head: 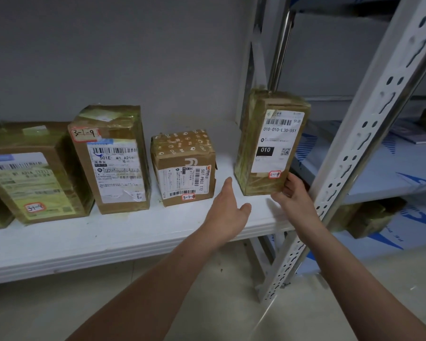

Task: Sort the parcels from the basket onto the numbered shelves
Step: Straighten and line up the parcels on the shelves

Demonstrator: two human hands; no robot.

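Note:
A tall taped cardboard parcel (268, 143) with a white label reading 010 and a red tag 3-1-11 stands upright at the right end of the white shelf (108, 237). My right hand (294, 193) grips its lower right corner. My left hand (228, 212) hovers open over the shelf, just left of that parcel, touching nothing. Further left stand the parcel tagged 3-1-10 (183, 168), the parcel tagged 3-1-9 (113, 161) and the parcel tagged 3-1-8 (32, 178). No basket is in view.
A perforated steel upright (354, 156) of the rack rises just right of my right hand. Beyond it, another shelf unit (391, 173) holds blue-and-white sheets and a taped parcel (369, 217) lower down. The grey wall is behind; tiled floor lies below.

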